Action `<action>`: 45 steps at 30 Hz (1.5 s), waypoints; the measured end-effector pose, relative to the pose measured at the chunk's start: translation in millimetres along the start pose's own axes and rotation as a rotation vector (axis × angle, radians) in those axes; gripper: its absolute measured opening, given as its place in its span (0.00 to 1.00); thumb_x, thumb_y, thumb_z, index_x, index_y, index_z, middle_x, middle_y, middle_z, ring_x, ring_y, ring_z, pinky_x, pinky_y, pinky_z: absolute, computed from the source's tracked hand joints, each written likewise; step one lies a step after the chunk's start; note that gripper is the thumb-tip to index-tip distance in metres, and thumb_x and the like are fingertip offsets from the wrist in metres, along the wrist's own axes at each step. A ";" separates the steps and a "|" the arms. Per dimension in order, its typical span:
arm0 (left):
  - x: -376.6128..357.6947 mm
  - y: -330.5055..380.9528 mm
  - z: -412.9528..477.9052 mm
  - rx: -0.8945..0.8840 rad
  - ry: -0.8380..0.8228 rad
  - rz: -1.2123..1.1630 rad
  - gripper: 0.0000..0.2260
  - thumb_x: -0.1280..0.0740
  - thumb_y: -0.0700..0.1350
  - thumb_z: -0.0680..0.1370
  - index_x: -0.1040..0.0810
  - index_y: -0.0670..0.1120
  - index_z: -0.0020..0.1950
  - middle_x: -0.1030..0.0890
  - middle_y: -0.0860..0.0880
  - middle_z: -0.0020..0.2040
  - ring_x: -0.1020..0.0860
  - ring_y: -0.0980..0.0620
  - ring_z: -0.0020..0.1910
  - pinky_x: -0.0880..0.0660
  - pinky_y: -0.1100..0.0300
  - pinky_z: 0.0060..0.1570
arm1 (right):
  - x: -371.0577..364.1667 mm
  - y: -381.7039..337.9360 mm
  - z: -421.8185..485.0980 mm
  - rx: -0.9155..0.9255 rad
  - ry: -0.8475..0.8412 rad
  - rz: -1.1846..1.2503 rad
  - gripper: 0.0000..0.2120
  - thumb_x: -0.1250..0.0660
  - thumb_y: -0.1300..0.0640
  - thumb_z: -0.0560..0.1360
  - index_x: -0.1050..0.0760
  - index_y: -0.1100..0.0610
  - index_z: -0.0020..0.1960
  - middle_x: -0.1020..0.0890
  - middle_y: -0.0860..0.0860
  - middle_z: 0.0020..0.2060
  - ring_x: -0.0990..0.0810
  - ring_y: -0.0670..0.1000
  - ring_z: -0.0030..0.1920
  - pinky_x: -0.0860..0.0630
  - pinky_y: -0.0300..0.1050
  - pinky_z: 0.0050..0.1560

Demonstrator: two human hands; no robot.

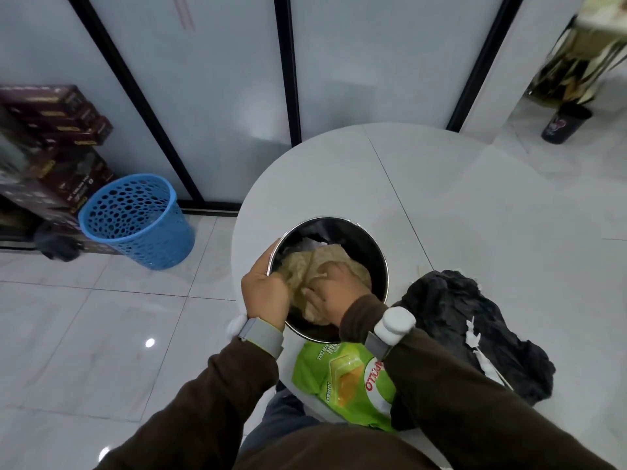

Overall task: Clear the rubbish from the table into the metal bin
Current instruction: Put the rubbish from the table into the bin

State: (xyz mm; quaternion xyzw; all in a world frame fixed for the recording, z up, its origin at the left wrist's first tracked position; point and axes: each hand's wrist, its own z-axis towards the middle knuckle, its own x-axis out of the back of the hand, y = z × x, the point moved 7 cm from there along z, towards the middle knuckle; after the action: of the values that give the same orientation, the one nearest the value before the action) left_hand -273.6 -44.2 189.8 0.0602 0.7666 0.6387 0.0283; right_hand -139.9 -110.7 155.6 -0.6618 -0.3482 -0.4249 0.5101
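The round metal bin [375, 244] stands on the white round table [441, 184], near its front-left edge. My left hand [266, 291] grips the bin's left rim. My right hand [334, 293] reaches inside the bin and presses down on crumpled brown paper [325, 259], fingers spread over it. Darker rubbish shows under the paper at the bin's far side. A green snack wrapper [339, 378] lies on the table just in front of the bin, partly under my right forearm. A crumpled black plastic bag [464, 320] with white scraps sits to the right of the bin.
A blue perforated plastic basket [135, 220] stands on the tiled floor to the left, beside stacked dark cardboard boxes [57, 130]. A dark cup [565, 125] sits on the floor at far right, near a person's patterned garment [583, 59]. Glass panels with black frames stand behind the table.
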 end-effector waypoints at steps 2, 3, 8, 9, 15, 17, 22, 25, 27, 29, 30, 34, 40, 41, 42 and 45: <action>4.3 -0.4 1.1 0.000 0.008 -0.001 0.33 0.44 0.25 0.71 0.15 0.62 0.53 0.14 0.55 0.55 0.17 0.55 0.56 0.21 0.50 0.63 | 20.0 -0.6 1.3 -0.030 0.184 -0.135 0.20 0.33 0.40 0.72 0.21 0.52 0.57 0.26 0.58 0.58 0.29 0.62 0.59 0.25 0.55 0.57; 5.5 0.5 1.5 -0.005 0.009 0.001 0.34 0.44 0.25 0.71 0.15 0.62 0.52 0.14 0.55 0.55 0.17 0.55 0.56 0.21 0.50 0.63 | 24.9 0.6 1.6 -0.091 0.207 -0.162 0.25 0.30 0.39 0.69 0.25 0.52 0.61 0.27 0.58 0.59 0.30 0.62 0.59 0.25 0.54 0.55; 5.8 11.9 2.9 -0.077 0.009 0.028 0.35 0.44 0.27 0.71 0.15 0.65 0.53 0.14 0.55 0.56 0.18 0.54 0.59 0.22 0.49 0.65 | 6.0 9.3 7.8 -0.312 0.010 0.021 0.46 0.30 0.34 0.66 0.43 0.52 0.76 0.38 0.62 0.69 0.38 0.67 0.70 0.34 0.58 0.68; 5.4 13.8 2.4 -0.078 0.010 0.022 0.34 0.43 0.27 0.71 0.15 0.65 0.53 0.14 0.56 0.56 0.18 0.55 0.59 0.22 0.49 0.65 | 4.3 7.6 9.6 -0.303 -0.003 0.034 0.46 0.29 0.35 0.67 0.45 0.50 0.77 0.41 0.62 0.71 0.40 0.67 0.71 0.35 0.58 0.69; 0.0 19.3 -1.2 -0.115 -0.033 0.016 0.28 0.40 0.27 0.74 0.15 0.56 0.59 0.14 0.56 0.57 0.19 0.55 0.61 0.23 0.49 0.66 | -13.9 -1.5 20.9 -0.308 -0.178 0.061 0.39 0.34 0.43 0.73 0.50 0.35 0.78 0.57 0.56 0.79 0.54 0.68 0.78 0.50 0.64 0.77; -0.9 18.2 -0.5 -0.098 -0.046 -0.009 0.28 0.40 0.27 0.74 0.14 0.56 0.59 0.14 0.55 0.57 0.18 0.54 0.61 0.23 0.48 0.65 | -20.1 -1.6 23.1 -0.314 -0.248 0.105 0.39 0.33 0.45 0.73 0.50 0.32 0.77 0.61 0.52 0.80 0.58 0.67 0.78 0.54 0.63 0.77; 5.1 26.0 -2.6 -0.107 -0.029 0.000 0.30 0.39 0.28 0.75 0.15 0.64 0.54 0.14 0.58 0.56 0.18 0.56 0.59 0.23 0.50 0.66 | -23.6 -3.4 36.0 -0.297 -0.211 -0.017 0.39 0.30 0.48 0.74 0.50 0.29 0.75 0.66 0.50 0.79 0.59 0.67 0.79 0.55 0.64 0.77; 1.9 32.9 -6.4 -0.129 -0.074 0.015 0.29 0.40 0.28 0.75 0.15 0.61 0.56 0.14 0.59 0.56 0.19 0.60 0.60 0.24 0.53 0.67 | -35.8 2.5 53.6 -0.326 -0.141 -0.057 0.30 0.37 0.42 0.77 0.50 0.27 0.72 0.61 0.50 0.80 0.52 0.67 0.78 0.54 0.64 0.76; -3.7 36.5 -10.1 -0.151 -0.103 0.038 0.29 0.40 0.27 0.74 0.15 0.58 0.57 0.15 0.59 0.57 0.20 0.62 0.61 0.25 0.56 0.68 | -33.4 9.9 61.2 -0.434 0.023 -0.101 0.24 0.38 0.39 0.76 0.41 0.34 0.70 0.41 0.57 0.76 0.37 0.66 0.72 0.40 0.63 0.73; -4.7 37.7 -11.5 -0.167 -0.102 0.058 0.29 0.40 0.27 0.74 0.15 0.58 0.57 0.15 0.60 0.57 0.21 0.63 0.62 0.26 0.59 0.68 | -68.9 55.1 81.0 -0.589 0.122 0.202 0.21 0.33 0.47 0.75 0.31 0.46 0.66 0.22 0.63 0.58 0.21 0.65 0.56 0.24 0.57 0.58; -3.4 37.4 -10.7 -0.171 -0.094 0.064 0.29 0.40 0.27 0.74 0.15 0.58 0.56 0.15 0.60 0.57 0.21 0.63 0.62 0.26 0.60 0.68 | -74.6 67.1 87.1 -0.588 0.233 0.278 0.16 0.36 0.50 0.77 0.29 0.49 0.65 0.19 0.63 0.53 0.18 0.64 0.51 0.21 0.56 0.52; 4.9 27.2 -3.0 -0.137 -0.078 0.058 0.26 0.41 0.28 0.74 0.13 0.53 0.58 0.14 0.57 0.57 0.20 0.58 0.62 0.24 0.52 0.68 | -106.4 63.1 97.5 -0.475 0.207 0.288 0.15 0.53 0.52 0.84 0.31 0.49 0.64 0.17 0.65 0.52 0.16 0.65 0.50 0.17 0.55 0.45; 10.5 39.7 3.4 -0.183 -0.079 0.064 0.29 0.41 0.27 0.74 0.15 0.59 0.57 0.15 0.58 0.57 0.20 0.60 0.62 0.25 0.56 0.68 | -73.3 30.2 95.2 -0.451 0.207 0.205 0.15 0.35 0.48 0.76 0.24 0.50 0.61 0.16 0.60 0.52 0.20 0.61 0.54 0.18 0.52 0.44; 9.6 42.6 4.8 -0.188 -0.070 0.065 0.30 0.41 0.27 0.74 0.16 0.60 0.56 0.15 0.59 0.57 0.20 0.62 0.61 0.25 0.58 0.68 | -64.0 21.6 89.4 -0.469 0.086 0.145 0.21 0.33 0.47 0.73 0.26 0.50 0.65 0.18 0.60 0.57 0.24 0.61 0.59 0.19 0.52 0.51; 8.3 43.8 6.0 -0.190 -0.061 0.066 0.30 0.41 0.27 0.74 0.16 0.60 0.56 0.15 0.59 0.57 0.20 0.62 0.61 0.26 0.59 0.68 | -59.1 16.1 87.1 -0.480 0.020 0.065 0.26 0.36 0.45 0.76 0.32 0.50 0.72 0.23 0.61 0.66 0.31 0.60 0.67 0.25 0.52 0.62; -0.5 39.7 10.1 -0.191 -0.069 0.067 0.30 0.41 0.27 0.73 0.16 0.59 0.57 0.15 0.59 0.57 0.20 0.62 0.61 0.26 0.60 0.67 | -47.1 15.2 83.4 -0.358 -0.080 0.099 0.35 0.44 0.35 0.79 0.51 0.44 0.81 0.50 0.54 0.80 0.52 0.57 0.80 0.53 0.53 0.78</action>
State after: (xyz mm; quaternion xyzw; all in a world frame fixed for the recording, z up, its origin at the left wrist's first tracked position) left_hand -269.7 -27.4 226.9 0.1048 0.6982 0.7071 0.0388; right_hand -127.7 -34.6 96.7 -0.7747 -0.2542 -0.4279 0.3900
